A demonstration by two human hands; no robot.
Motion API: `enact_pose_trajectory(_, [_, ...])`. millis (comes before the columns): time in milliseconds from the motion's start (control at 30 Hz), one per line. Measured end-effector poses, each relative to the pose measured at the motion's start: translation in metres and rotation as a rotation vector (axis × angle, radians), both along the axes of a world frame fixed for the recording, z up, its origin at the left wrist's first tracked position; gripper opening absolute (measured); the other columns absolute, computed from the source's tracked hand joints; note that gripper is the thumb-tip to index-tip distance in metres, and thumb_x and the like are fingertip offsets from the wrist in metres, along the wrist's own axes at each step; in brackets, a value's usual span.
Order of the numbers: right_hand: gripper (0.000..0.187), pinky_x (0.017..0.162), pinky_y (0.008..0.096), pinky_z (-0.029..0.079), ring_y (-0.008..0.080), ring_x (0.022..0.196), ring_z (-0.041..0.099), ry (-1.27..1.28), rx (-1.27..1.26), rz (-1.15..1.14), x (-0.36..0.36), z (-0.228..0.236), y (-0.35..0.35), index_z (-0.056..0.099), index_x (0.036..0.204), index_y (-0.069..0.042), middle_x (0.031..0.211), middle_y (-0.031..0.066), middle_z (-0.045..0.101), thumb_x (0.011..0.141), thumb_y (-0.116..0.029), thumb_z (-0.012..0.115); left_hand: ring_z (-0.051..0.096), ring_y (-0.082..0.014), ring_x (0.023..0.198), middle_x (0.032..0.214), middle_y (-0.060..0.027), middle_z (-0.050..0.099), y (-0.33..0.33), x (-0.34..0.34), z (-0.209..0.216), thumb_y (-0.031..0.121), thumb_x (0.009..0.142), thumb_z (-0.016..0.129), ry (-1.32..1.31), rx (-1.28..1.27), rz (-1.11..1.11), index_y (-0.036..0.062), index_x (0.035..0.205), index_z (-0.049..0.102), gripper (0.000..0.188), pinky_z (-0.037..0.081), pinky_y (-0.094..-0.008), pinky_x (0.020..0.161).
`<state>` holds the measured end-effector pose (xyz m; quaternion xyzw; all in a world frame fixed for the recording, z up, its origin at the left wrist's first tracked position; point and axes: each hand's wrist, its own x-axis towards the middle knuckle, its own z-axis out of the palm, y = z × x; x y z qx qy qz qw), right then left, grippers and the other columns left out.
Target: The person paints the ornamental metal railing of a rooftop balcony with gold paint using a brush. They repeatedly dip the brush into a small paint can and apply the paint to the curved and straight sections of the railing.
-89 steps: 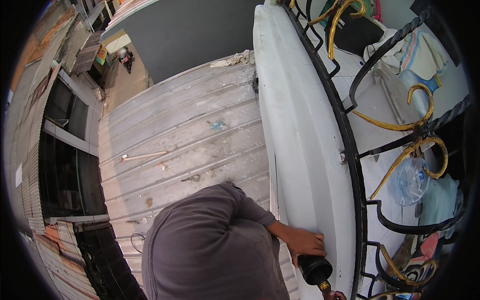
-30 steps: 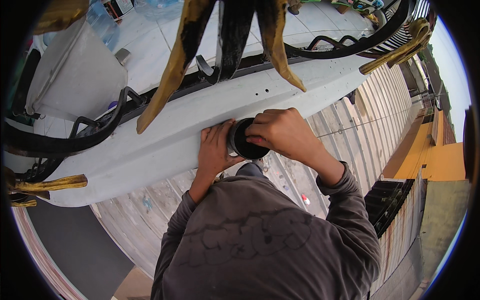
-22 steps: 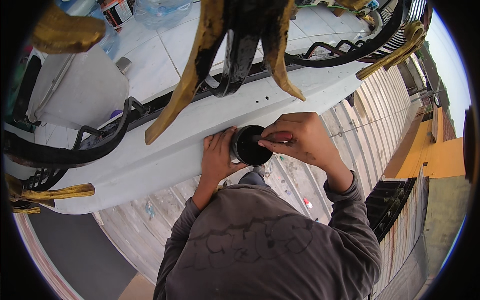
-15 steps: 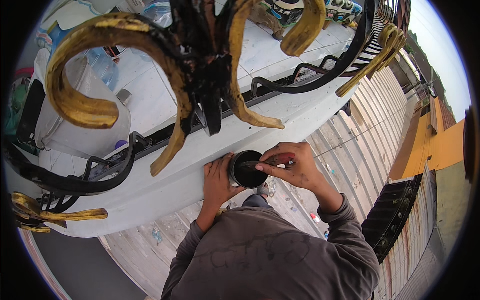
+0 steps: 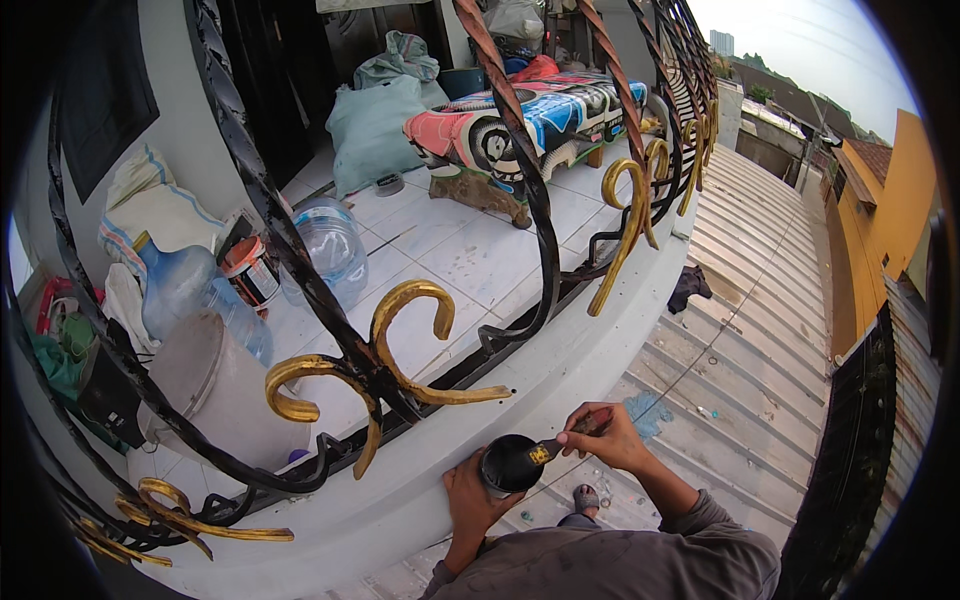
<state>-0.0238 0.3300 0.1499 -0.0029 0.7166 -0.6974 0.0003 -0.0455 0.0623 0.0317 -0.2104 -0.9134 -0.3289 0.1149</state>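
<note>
My left hand (image 5: 472, 500) is wrapped round the side of a small open can (image 5: 508, 441) with black paint inside. The can is beside the curved white ledge. My right hand (image 5: 608, 438) grips a paintbrush (image 5: 592, 421) by its reddish handle. The brush's metal band is at the can's right rim, and its bristle end is hard to make out against the dark inside. Beyond the can rises a wrought-iron railing (image 5: 378, 385) with twisted black bars and gold scrolls.
The white ledge (image 5: 400, 535) carries the railing. Behind it, on a tiled floor (image 5: 470, 262), are a grey bucket (image 5: 225, 385), water bottles (image 5: 330, 250), sacks (image 5: 375, 140) and a cloth-covered bench (image 5: 530, 125). A corrugated roof (image 5: 740, 330) lies to the right, under my sandalled foot (image 5: 586, 498).
My view has tilted up and away from the near scrollwork, showing more floor and railing. The brush has moved from over the can's middle to its right rim. Both hands keep their holds.
</note>
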Motion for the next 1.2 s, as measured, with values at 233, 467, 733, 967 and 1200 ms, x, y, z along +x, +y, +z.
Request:
enact_pose_trajectory(233, [0.025,0.064,0.0268,0.055,0.0136,0.071,0.069,0.019,-0.135,-0.086,0.02,-0.022,-0.006,0.074,0.094,0.004,0.082,0.0099,0.075,0.091,-0.018,0.084,0.066,-0.0297,0.111,0.113,-0.011,0.071,0.005,-0.003,-0.001,0.055,0.061,0.096,0.098,0.035,0.04,0.0062,0.124,0.067,0.085,0.038,-0.0483,0.103])
enact_pose_trajectory(467, [0.024,0.064,0.0287,0.057,0.0173,0.073,0.073,0.01,-0.226,-0.145,0.018,-0.035,-0.008,0.075,0.098,0.007,0.085,0.0144,0.078,0.092,-0.015,0.082,0.061,-0.0324,0.125,0.125,-0.0172,0.068,0.002,-0.005,0.004,0.06,0.061,0.094,0.001,-0.001,0.014,-0.0011,0.133,0.06,0.1,0.034,-0.0482,0.114])
enact_pose_trajectory(733, [0.016,0.066,0.0265,0.058,0.0161,0.071,0.073,0.165,-0.041,-0.194,0.019,-0.042,-0.003,0.077,0.091,0.005,0.083,0.0132,0.077,0.087,-0.008,0.085,0.058,-0.0394,0.127,0.129,-0.0251,0.064,0.007,0.006,0.0,0.061,0.068,0.088,0.015,0.05,0.03,-0.0042,0.138,0.056,0.101,0.036,-0.0509,0.113])
enact_pose_trajectory(967, [0.018,0.069,0.0295,0.056,0.0149,0.076,0.07,0.258,0.058,-0.195,0.029,-0.035,-0.012,0.075,0.099,0.001,0.086,0.0082,0.075,0.093,-0.014,0.082,0.056,-0.0473,0.125,0.13,-0.0287,0.061,0.008,0.006,-0.016,0.053,0.067,0.09,0.105,0.101,0.048,-0.0038,0.139,0.054,0.098,0.039,-0.0586,0.111])
enact_pose_trajectory(1200, [0.013,0.078,0.0282,0.056,0.0142,0.086,0.071,0.215,-0.012,-0.293,0.035,-0.027,-0.016,0.078,0.094,-0.001,0.092,0.0069,0.076,0.087,-0.008,0.086,0.054,-0.0499,0.126,0.131,-0.0295,0.061,0.008,0.003,-0.019,0.05,0.064,0.092,0.104,0.133,0.066,-0.0042,0.14,0.053,0.101,0.039,-0.0614,0.111])
